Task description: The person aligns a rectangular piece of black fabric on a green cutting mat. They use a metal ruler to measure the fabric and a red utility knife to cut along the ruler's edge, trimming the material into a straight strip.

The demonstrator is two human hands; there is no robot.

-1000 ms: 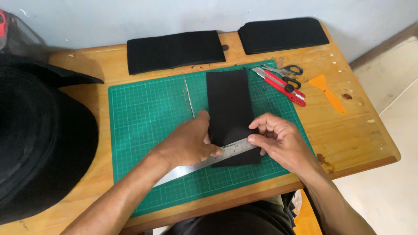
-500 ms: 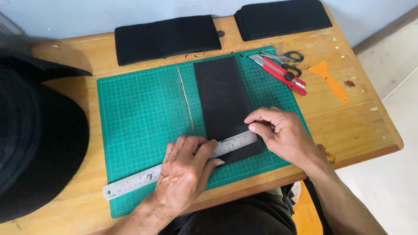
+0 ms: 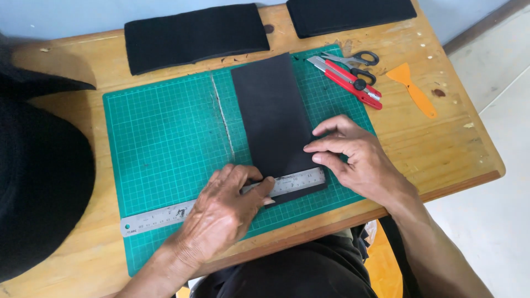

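While a steel ruler (image 3: 221, 201) is pressed flat across the near end of the black strip (image 3: 273, 118) by the left hand (image 3: 221, 218), its fingers spread, the strip's right edge is touched by the right hand (image 3: 359, 160), fingers loosely together. The strip lies on the green cutting mat (image 3: 165, 143) on the bench (image 3: 441, 149).

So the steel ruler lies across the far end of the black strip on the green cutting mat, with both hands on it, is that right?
Not quite: the head view shows the steel ruler across the near end of the black strip, closest to the person. The left hand presses on the ruler, and the right hand rests at its right end, on the green cutting mat.
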